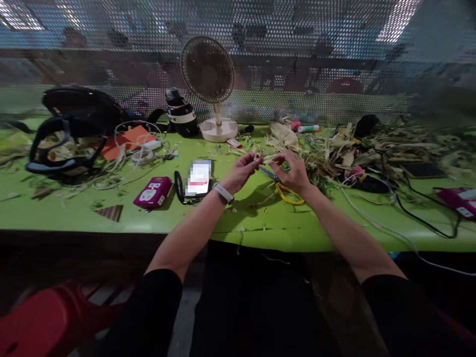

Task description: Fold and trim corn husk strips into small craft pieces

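Above the green table (230, 218), my left hand (241, 172) pinches a small pale strip of husk (268, 158), one end of which looks curled at the fingertips. To its right my right hand (292, 171) holds the other end of the same strip between thumb and fingers. Scissors with yellow handles (288, 194) lie on the table under my right hand, their blades pointing up and left. Behind the hands lies a broad pale husk (284, 135). A phone with a lit screen (199, 177) stands left of my left hand.
A fan (219, 129) and a black bottle (182, 116) stand at the back. Purple power blocks (153, 192) lie left and far right. Husk scraps (345, 151) are heaped at right, with cables (397, 238) near the front edge. A headset (55, 166) sits at left.
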Available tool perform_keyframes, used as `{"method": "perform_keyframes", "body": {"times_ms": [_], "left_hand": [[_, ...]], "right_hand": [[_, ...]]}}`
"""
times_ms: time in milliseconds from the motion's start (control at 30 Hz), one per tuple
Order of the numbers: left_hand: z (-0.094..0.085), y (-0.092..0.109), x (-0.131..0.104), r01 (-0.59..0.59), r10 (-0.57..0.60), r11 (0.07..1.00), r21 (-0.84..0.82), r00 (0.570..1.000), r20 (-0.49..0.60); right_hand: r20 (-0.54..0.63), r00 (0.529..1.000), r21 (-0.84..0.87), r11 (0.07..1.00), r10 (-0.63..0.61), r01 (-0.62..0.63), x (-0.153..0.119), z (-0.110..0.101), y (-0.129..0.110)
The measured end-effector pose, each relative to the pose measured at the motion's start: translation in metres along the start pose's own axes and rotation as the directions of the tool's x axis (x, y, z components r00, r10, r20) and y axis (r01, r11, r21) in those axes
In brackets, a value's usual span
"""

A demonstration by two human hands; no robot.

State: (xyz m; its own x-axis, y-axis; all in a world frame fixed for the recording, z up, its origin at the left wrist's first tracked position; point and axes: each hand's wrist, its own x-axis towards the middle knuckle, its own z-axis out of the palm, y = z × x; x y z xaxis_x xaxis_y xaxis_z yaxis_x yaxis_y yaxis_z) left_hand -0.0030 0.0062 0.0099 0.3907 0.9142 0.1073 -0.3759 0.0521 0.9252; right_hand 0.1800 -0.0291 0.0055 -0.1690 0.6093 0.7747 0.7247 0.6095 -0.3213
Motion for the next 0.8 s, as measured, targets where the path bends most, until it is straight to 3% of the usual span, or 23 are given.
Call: {"method": "perform_keyframes", "body": {"times_ms": [133,233,467,667,800], "left_hand": [[0.001,0.000,0.000,-0.001,0.001,1.000,-0.015,1.000,-0.012],[0.002,0.000,0.000,-0.040,0.041,0.999,-0.017,0.999,0.019],[0.000,-0.004,-0.001,-0.079,0.077,0.995,0.057,0.996,0.052],[0.004,-0.004,-0.004,-0.114,0.117,0.991,0.070,0.992,-0.040],[0.003,-0.008,-0.003,-0.127,0.128,0.992,0.024,0.991,-0.032]], "right_hand": [[-0.046,0.989,-0.264,0.956,-0.143,0.126,-0.002,0.002,0.001],[-0.051,0.978,-0.364,0.916,-0.201,0.169,-0.004,0.002,-0.002],[-0.019,0.978,-0.387,0.903,-0.210,0.186,-0.007,0.000,-0.006],[0.052,0.955,-0.415,0.863,-0.293,0.288,-0.011,-0.002,-0.011],[0.110,0.933,-0.441,0.824,-0.344,0.356,-0.011,0.003,-0.017]]}}
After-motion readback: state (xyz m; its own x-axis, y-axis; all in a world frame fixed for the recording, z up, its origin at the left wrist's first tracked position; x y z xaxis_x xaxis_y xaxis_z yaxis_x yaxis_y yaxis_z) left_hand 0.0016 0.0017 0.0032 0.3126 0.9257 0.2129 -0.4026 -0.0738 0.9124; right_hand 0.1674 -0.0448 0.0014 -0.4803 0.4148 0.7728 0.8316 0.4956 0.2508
